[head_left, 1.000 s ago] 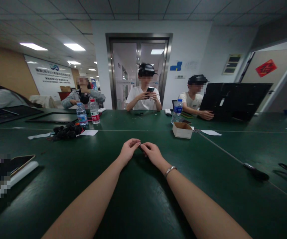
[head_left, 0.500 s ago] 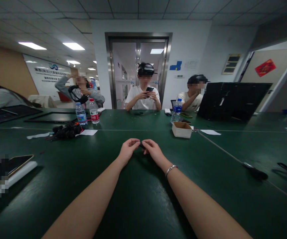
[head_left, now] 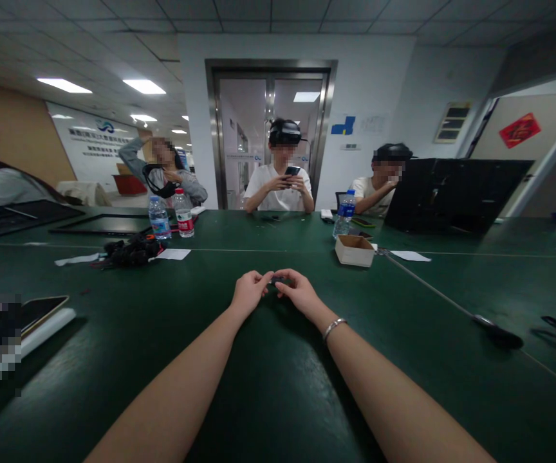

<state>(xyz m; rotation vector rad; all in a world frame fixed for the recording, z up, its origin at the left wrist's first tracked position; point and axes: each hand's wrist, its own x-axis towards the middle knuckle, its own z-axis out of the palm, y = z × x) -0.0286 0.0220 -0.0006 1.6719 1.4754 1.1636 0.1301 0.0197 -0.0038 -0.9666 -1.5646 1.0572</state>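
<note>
Both my arms reach out over a dark green table (head_left: 268,386). My left hand (head_left: 249,290) and my right hand (head_left: 298,290) meet at the middle of the table, fingers curled in a pinch. Between the fingertips sits a tiny dark object (head_left: 276,280), too small to name. A silver bracelet (head_left: 332,326) circles my right wrist.
A small open cardboard box (head_left: 354,250) stands beyond my right hand. Two water bottles (head_left: 159,218) and a black tangle of parts (head_left: 130,251) lie far left. A phone (head_left: 41,310) rests near left. Dark tools (head_left: 496,333) lie at right. Several people sit across the table.
My hands stay pinched together with small finger shifts. The person at far left has raised an arm to the head. The view shifted slightly.
</note>
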